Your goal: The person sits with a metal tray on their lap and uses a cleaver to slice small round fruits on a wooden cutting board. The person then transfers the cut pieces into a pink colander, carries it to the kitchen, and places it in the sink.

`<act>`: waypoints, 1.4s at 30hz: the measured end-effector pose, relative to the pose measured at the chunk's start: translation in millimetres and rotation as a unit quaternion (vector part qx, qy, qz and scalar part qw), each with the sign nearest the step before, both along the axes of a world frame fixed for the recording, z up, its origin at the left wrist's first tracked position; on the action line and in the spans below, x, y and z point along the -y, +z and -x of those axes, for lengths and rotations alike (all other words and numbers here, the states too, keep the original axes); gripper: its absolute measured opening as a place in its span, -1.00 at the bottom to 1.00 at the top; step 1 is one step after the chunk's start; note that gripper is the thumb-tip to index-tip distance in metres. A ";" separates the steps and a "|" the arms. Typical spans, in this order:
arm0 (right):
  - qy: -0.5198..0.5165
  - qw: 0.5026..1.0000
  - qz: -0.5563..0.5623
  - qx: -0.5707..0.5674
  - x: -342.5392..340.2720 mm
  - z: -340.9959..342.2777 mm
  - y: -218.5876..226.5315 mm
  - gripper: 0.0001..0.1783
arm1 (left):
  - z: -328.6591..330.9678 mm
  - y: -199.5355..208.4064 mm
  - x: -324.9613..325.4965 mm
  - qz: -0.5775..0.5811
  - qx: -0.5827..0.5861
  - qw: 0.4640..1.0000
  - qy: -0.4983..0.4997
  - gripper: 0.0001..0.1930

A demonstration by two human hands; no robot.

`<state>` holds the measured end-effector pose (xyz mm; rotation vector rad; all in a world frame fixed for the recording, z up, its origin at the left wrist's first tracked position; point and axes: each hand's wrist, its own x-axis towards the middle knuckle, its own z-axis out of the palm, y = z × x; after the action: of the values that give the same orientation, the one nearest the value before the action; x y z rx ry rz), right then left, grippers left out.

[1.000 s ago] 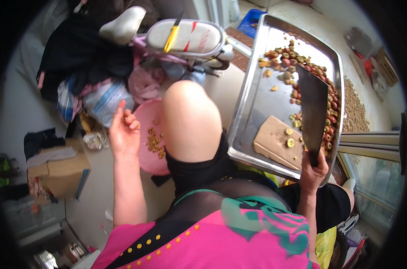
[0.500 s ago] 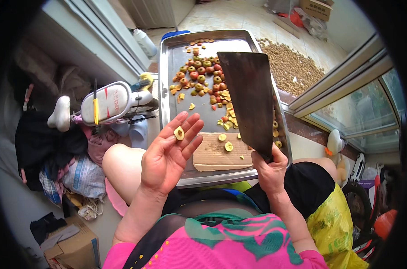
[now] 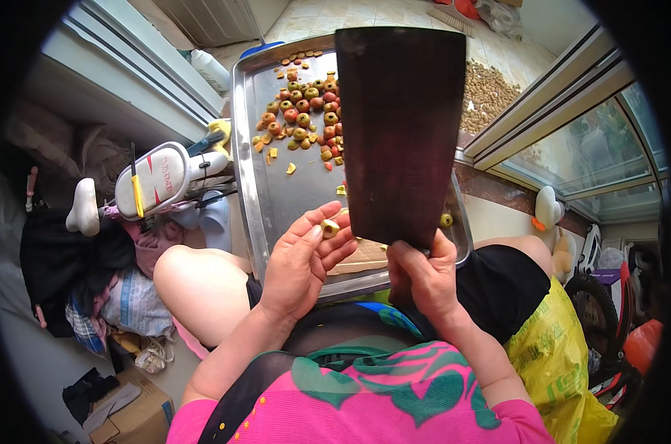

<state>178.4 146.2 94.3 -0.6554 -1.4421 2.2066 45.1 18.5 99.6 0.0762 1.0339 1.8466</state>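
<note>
Here, the left hand [image 3: 297, 259] pinches a fruit [image 3: 330, 228] mid-frame. Just right, the right hand [image 3: 429, 278] grips a knife [image 3: 400, 133] pointing up-frame.

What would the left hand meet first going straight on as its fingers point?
Probably the cleaver held up in the right hand: the left hand aims up and right at its blade. Depth is unclear; it might pass beneath, over the metal tray.

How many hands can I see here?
2: the left hand, holding a piece of fruit near the metal tray, and the right hand, gripping the cleaver. No others show.
</note>
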 end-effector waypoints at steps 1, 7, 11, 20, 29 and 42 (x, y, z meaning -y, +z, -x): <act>-0.002 1.000 0.022 -0.001 1.8 0.8 0.1 -0.96 | -1.7 -1.7 -0.8 0.001 -0.010 1.000 0.005 -0.64; -0.013 0.999 0.051 0.004 5.0 6.0 0.7 -0.94 | -6.3 -10.1 -5.3 -0.008 -0.032 0.999 0.016 -0.69; -0.022 0.998 0.061 -0.003 4.6 6.5 -1.0 -0.92 | -8.1 -12.2 -9.9 0.006 -0.056 0.998 0.024 -0.72; -0.038 0.998 0.048 0.016 5.5 8.6 -3.2 -0.91 | -12.9 -15.3 -16.2 0.012 -0.086 0.995 0.039 -0.73; -0.052 0.994 0.091 0.021 5.3 11.0 -2.5 -0.92 | -13.5 -24.4 -17.9 0.008 -0.071 0.996 0.055 -0.70; -0.056 0.995 0.084 0.008 8.1 12.5 -7.2 -0.91 | -16.3 -28.0 -16.8 0.003 -0.101 0.994 0.043 -0.68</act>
<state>165.9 138.1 87.1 -0.7916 -1.2034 2.2549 61.4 35.2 71.6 0.2223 1.1983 1.9444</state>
